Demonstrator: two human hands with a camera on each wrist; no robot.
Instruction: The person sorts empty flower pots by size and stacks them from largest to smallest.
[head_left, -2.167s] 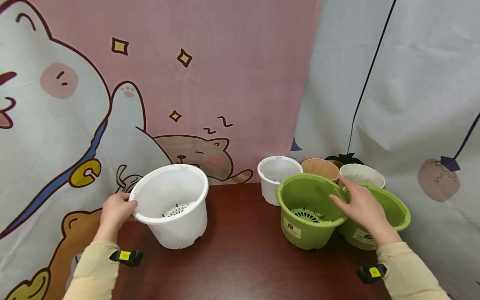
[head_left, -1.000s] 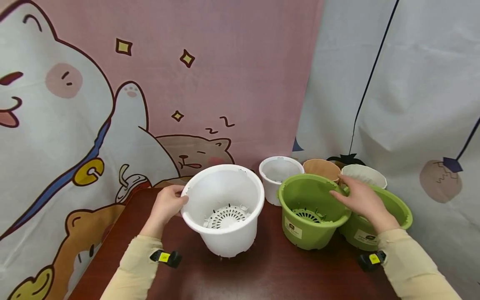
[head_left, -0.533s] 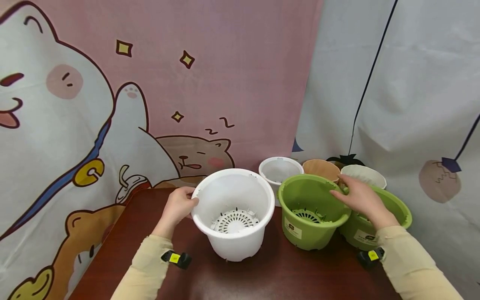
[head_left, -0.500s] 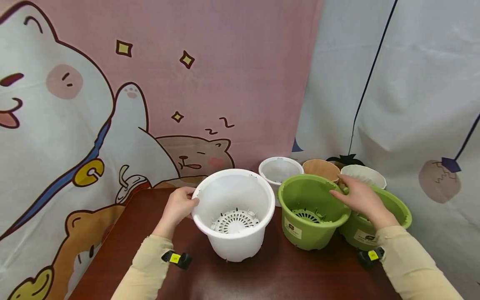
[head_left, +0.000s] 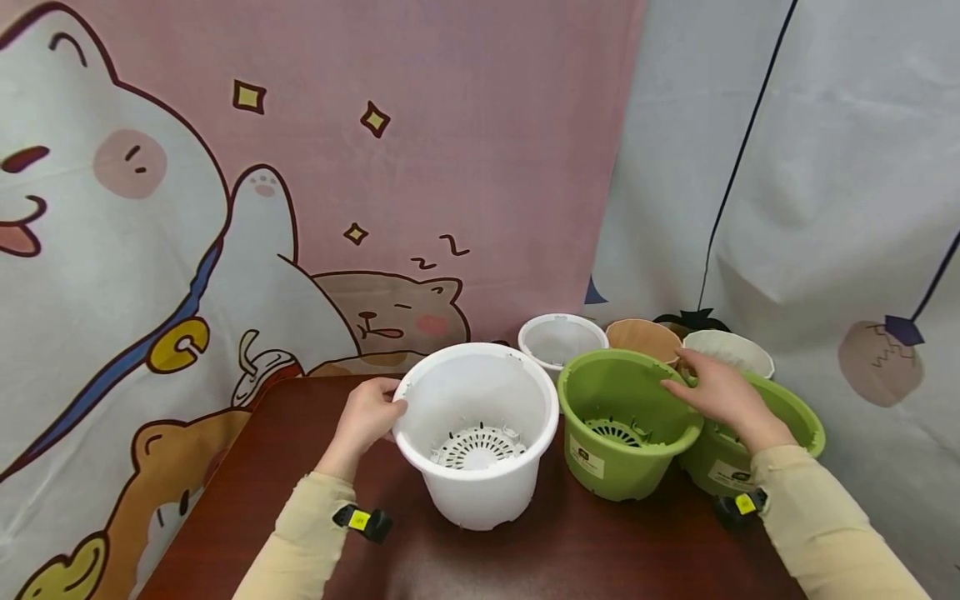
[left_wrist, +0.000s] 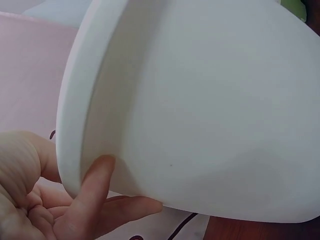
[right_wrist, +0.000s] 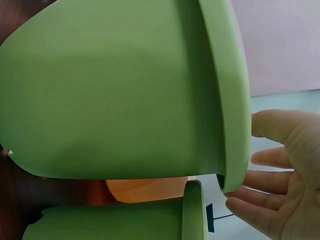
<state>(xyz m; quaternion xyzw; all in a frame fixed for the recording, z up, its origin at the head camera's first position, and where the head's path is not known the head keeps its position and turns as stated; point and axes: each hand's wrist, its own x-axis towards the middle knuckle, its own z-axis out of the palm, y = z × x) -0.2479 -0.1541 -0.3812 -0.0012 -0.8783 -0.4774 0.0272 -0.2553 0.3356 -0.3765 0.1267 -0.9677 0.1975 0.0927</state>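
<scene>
My left hand [head_left: 365,421] grips the left rim of a large white plastic flower pot [head_left: 480,492] with a slotted bottom. In the left wrist view its fingers [left_wrist: 95,195] bend under the pot's rim, against the outer wall. Just right of the white pot stands a green flower pot [head_left: 611,467] with a paper label. At that pot's right rim is my right hand [head_left: 726,396], its fingers fairly straight and spread. The right wrist view shows the thumb [right_wrist: 272,125] touching the green rim. Behind this hand is a second green pot [head_left: 795,417], partly covered.
Along the back stand a smaller white pot [head_left: 562,340], an orange pot [head_left: 643,340] and a cream pot [head_left: 727,350]. All are on a dark red-brown table [head_left: 285,467]. A printed cloth [head_left: 450,167] hangs behind the table.
My left hand has carried the white pot rightward from the table's left side to beside the front green pot, and slightly nearer to me. The right hand has stayed at the green rim.
</scene>
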